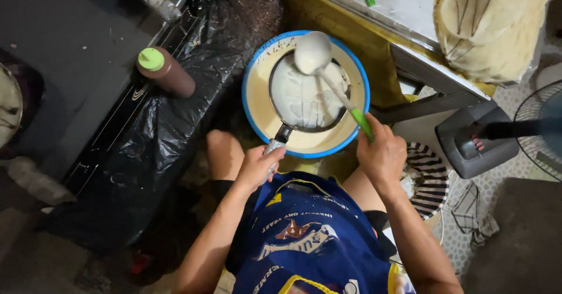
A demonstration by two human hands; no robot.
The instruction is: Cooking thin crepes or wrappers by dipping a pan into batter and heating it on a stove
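Note:
My left hand [257,165] grips the handle of a small round pan [298,104] coated with white batter. The pan is held over a wide cream basin with a blue rim [257,71]. My right hand [381,152] holds the green handle of a ladle [312,52], whose bowl, white with batter, hovers above the pan's far edge. I sit with my knees on either side of the basin and wear a blue apron [304,235].
A brown squeeze bottle with a green cap [165,70] lies on black plastic sheeting [158,124] to the left. A stack of thin flat crepes [489,25] rests on the counter at upper right. An electric fan [527,133] stands on the right.

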